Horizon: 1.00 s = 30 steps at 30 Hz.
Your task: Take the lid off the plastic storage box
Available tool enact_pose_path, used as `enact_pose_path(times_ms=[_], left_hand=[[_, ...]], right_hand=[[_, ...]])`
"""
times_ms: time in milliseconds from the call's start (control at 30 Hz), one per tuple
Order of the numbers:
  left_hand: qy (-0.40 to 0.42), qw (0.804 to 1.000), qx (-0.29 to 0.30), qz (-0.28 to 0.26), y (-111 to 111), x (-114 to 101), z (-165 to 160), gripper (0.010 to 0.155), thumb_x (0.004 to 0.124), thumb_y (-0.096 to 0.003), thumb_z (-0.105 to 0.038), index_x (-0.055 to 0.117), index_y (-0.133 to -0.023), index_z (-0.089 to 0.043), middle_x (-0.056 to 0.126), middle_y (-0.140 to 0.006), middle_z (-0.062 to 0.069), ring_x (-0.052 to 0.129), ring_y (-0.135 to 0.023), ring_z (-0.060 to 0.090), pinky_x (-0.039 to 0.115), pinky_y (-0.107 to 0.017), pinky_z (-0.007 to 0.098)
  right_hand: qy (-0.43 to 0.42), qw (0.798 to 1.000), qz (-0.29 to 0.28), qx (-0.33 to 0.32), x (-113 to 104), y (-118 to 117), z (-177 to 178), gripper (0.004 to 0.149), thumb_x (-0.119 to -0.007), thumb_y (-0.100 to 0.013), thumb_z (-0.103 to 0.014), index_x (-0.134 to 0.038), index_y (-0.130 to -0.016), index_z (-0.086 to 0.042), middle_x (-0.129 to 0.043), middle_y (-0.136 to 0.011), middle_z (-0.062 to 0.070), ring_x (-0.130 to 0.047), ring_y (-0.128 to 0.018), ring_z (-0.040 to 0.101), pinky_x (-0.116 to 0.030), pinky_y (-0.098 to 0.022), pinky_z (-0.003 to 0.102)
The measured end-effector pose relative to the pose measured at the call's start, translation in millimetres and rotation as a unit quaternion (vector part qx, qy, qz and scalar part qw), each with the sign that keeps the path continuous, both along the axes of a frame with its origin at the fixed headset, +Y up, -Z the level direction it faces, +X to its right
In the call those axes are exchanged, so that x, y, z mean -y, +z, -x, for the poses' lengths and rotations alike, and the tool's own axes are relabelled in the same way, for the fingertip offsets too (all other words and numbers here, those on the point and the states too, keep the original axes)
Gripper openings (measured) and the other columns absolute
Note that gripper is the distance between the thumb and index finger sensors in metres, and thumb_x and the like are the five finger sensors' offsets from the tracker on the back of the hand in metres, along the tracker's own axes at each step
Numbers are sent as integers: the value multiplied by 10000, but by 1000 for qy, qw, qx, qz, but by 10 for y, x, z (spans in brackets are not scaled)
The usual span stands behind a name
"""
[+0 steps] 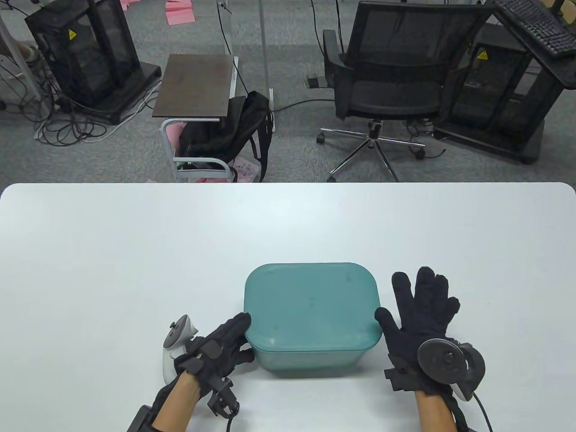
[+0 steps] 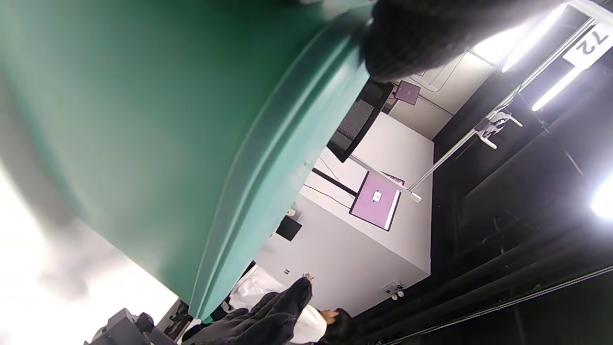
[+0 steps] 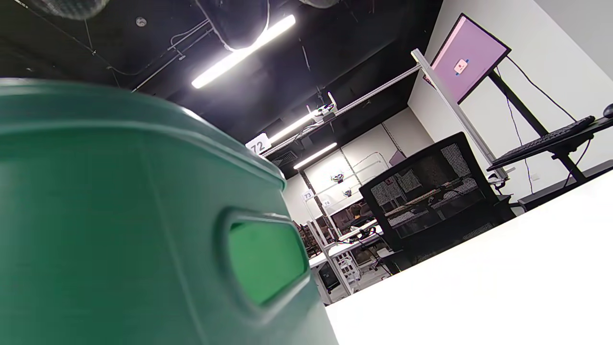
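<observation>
Table view: left hand (image 1: 216,348) gripping teal lid (image 1: 310,303) at near-left corner of storage box (image 1: 310,357), right hand (image 1: 420,315) spread, thumb at lid's right edge.

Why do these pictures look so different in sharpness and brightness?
Table view: evenly lit, sharp, edges slightly bowed. Left wrist view: tipped sideways, the green box blurred from closeness, ceiling lights glaring. Right wrist view: box soft and dark, the table washed out white.

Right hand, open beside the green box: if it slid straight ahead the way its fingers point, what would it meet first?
Probably nothing: the right hand points up the bare table, alongside the box, though its thumb sits near the lid.
</observation>
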<state>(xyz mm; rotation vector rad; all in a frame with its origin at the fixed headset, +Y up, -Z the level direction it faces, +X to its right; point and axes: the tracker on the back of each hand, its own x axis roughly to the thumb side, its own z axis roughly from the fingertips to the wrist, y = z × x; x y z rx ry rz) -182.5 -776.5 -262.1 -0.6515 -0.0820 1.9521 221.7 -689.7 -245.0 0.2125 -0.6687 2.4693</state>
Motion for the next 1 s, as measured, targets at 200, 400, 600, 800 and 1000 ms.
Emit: enact_pose_path(times_ms=[200, 400, 600, 800, 1000], left_hand=[[15, 1000, 24, 14, -9, 44, 16, 685, 650, -597, -579, 548, -1012, -43, -12, -1080, 306, 78, -946, 587, 332, -606, 725], [27, 999, 25, 18, 0, 51, 16, 690, 612, -604, -590, 562, -1016, -39, -14, -1083, 304, 73, -945, 584, 327, -610, 717], [39, 999, 8, 32, -9, 109, 38, 655, 496, -599, -543, 647, -992, -42, 32, -1099, 303, 102, -951, 587, 341, -610, 722], [39, 998, -2, 43, -6, 113, 32, 573, 534, -606, -482, 685, -965, -61, 48, -1107, 290, 113, -957, 581, 349, -613, 723], [38, 998, -2, 46, -5, 114, 28, 532, 559, -609, -461, 690, -959, -82, 47, -1108, 284, 115, -959, 577, 356, -615, 723]], right_hand=[[1, 1000, 3, 0, 2, 1, 3, 761, -474, -570, -733, -443, -1159, -252, -226, -1208, 186, -188, -1047, 528, -196, -617, 772], [4, 1000, 5, 0, -5, 6, 15, 760, -476, -572, -732, -442, -1159, -252, -224, -1208, 188, -189, -1046, 529, -195, -614, 773], [30, 999, 7, -29, -137, 101, 234, 763, -498, -578, -731, -438, -1164, -246, -218, -1210, 194, -182, -1046, 535, -189, -612, 776], [114, 987, 36, -104, -318, 252, 921, 771, -549, -582, -726, -430, -1170, -242, -235, -1216, 193, -214, -1053, 541, -196, -613, 783], [177, 967, 67, -169, -328, 305, 1649, 784, -604, -575, -712, -411, -1171, -240, -267, -1219, 179, -268, -1062, 536, -239, -637, 783]])
